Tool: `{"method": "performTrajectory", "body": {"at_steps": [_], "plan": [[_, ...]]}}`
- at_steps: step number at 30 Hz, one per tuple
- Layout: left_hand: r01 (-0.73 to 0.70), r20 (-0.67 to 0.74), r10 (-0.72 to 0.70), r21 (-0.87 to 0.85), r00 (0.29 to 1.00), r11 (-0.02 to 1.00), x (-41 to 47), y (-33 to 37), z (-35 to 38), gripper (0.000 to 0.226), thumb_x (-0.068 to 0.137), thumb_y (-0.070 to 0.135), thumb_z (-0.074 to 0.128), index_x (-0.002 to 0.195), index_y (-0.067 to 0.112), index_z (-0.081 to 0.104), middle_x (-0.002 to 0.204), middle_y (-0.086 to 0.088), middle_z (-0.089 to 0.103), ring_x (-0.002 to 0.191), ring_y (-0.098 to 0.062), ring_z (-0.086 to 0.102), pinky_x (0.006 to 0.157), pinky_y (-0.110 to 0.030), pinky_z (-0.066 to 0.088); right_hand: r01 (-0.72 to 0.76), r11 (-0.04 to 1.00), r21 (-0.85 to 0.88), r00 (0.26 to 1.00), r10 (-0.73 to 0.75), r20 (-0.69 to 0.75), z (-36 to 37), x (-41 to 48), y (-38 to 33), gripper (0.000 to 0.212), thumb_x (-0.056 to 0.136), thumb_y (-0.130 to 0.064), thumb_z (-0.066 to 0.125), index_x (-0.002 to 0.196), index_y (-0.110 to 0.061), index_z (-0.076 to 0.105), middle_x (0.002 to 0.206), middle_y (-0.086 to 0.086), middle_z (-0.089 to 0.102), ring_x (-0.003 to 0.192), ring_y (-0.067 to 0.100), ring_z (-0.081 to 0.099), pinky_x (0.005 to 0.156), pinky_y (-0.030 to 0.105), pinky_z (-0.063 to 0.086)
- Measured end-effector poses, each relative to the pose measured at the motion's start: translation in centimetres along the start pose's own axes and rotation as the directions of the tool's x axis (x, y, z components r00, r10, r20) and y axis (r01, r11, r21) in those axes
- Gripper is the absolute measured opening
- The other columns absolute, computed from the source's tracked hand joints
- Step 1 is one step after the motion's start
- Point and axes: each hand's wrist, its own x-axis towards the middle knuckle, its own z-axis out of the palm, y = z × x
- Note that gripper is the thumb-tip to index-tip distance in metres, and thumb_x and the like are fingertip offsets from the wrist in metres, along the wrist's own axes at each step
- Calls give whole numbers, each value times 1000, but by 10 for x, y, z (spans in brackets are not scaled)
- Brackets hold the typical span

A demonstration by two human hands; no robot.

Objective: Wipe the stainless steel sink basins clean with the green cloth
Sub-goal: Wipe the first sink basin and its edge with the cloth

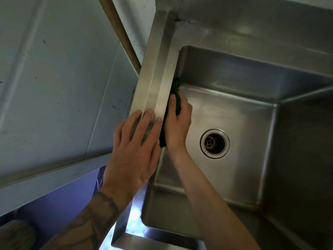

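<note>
Two hands recorded: green cloth gripped by curled right hand against basin wall, 10 o'clock from drain; left hand laid flat, fingers straight, on rim.

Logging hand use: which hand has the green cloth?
The right hand, down in the sink basin, holds the green cloth against the side wall; the left hand lies flat on the sink rim, holding nothing.

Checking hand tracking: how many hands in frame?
2. Left hand rests flat on the sink rim; right hand is inside the basin, holding the green cloth against the wall under that rim. Neither is hidden.
</note>
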Motion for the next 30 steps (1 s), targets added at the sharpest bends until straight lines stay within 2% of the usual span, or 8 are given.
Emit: {"method": "performTrajectory", "body": {"at_steps": [3, 8, 13, 16, 20, 25, 28, 30], "plan": [[3, 1, -3, -3, 1000, 1000, 0, -1, 1, 54, 115, 39, 29, 150, 7, 55, 157, -21, 51, 147, -40, 39, 113, -57, 39, 57, 997, 52, 998, -55, -44, 0, 1, 4, 25, 109, -35, 49, 132, -36, 58, 128, -4, 57, 115, -7, 54, 103, 13, 43], [5, -3, -5, -6, 1000, 1000, 0, 1, 0, 51, 112, 36, 37, 150, 7, 56, 157, -21, 52, 147, -39, 39, 112, -58, 41, -160, 984, -81, 987, 160, -2, 15, 30, 29, 43, 104, -51, 44, 129, -24, 66, 112, 8, 68, 100, 21, 66, 96, 50, 55], [-12, 0, 12, -1, 1000, 1000, 0, 0, -3, 51, 107, 31, 42, 150, 6, 52, 156, -22, 50, 146, -40, 37, 114, -55, 34, 16, 999, 46, 1000, -17, 10, -7, -25, -1, 34, 109, -38, 48, 140, -30, 59, 129, -2, 56, 116, -7, 54, 107, 21, 45], [-6, 1, 6, -9, 1000, 1000, -1, -1, -3, 52, 103, 24, 55, 151, 5, 51, 157, -23, 49, 147, -41, 36, 112, -60, 41, 8, 1000, 0, 1000, -8, -1, -1, -14, 12, 37, 107, -45, 46, 140, -32, 59, 126, -5, 57, 121, 6, 57, 110, 31, 47], [-8, 18, 8, -6, 1000, 1000, -1, -1, -4, 64, 92, 22, 68, 151, 5, 51, 157, -24, 49, 146, -41, 36, 111, -61, 42, -153, 986, -65, 988, 152, -15, 16, 13, 50, 62, 93, -71, 34, 131, -33, 64, 114, 7, 67, 102, 22, 68, 97, 51, 56], [-2, 7, 3, -4, 1000, 1000, 0, 0, -5, 51, 103, 22, 58, 150, 4, 51, 156, -23, 50, 146, -42, 37, 113, -58, 39, -15, 995, 96, 1000, 16, -12, -10, -47, -9, 35, 110, -36, 48, 142, -30, 59, 130, -5, 56, 117, -10, 55, 106, 19, 46], [10, 17, -9, -12, 1000, 1000, 1, 0, -5, 49, 110, 31, 43, 151, 6, 53, 157, -21, 50, 147, -41, 40, 114, -57, 38, 37, 999, 24, 999, -36, -18, -4, -30, 5, 37, 108, -43, 46, 138, -29, 61, 127, 0, 60, 116, -2, 59, 106, 32, 50], [17, 14, -17, -24, 1000, 1000, 1, 1, -5, 49, 110, 33, 42, 149, 6, 55, 157, -21, 51, 147, -40, 41, 113, -57, 40, -59, 998, -37, 998, 60, 18, 9, -4, 39, 50, 99, -63, 39, 130, -33, 65, 117, 5, 66, 107, 15, 66, 99, 48, 55]]}}
